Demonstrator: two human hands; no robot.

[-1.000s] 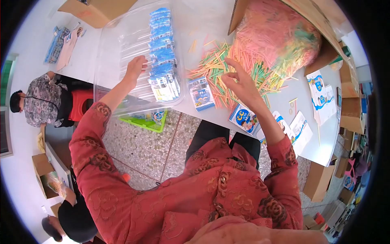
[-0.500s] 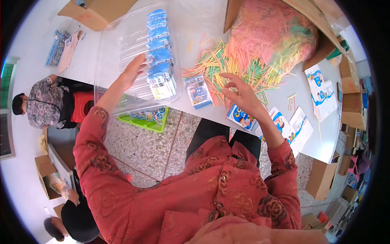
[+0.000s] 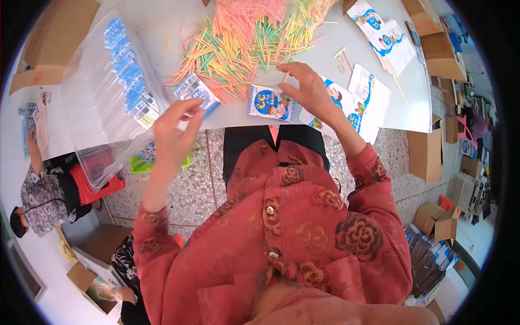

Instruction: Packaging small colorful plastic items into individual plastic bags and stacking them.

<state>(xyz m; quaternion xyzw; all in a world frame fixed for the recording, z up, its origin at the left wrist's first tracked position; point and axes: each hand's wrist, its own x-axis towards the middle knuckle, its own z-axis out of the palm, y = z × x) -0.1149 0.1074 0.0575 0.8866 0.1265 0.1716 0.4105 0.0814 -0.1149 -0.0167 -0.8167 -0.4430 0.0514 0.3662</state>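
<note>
My left hand [image 3: 176,130] is off the clear plastic tray, its fingers loosely bent and apart, at the near corner of a blue-and-white packet [image 3: 196,95]. Whether its fingertips touch the packet I cannot tell. A second blue-and-white packet [image 3: 270,104] lies flat at the table's front edge. Over that packet's right end is my right hand [image 3: 310,92], open, with thumb and fingers apart and nothing seen between them. The tray [image 3: 89,108] holds a row of similar packets [image 3: 127,70] along its right side and juts over the table edge.
Behind the packets spreads a heap of pink, yellow and green sticks [image 3: 233,49]. Flat printed packaging pieces [image 3: 368,95] lie right of my right hand, with a further stack [image 3: 382,35] beyond. Cardboard boxes [image 3: 57,43] stand at left. A person [image 3: 46,197] sits at the left.
My left hand has left the tray and come to the nearer packet. My right hand is now over the front-edge packet's right end. The whole view has shifted, with the table higher in it.
</note>
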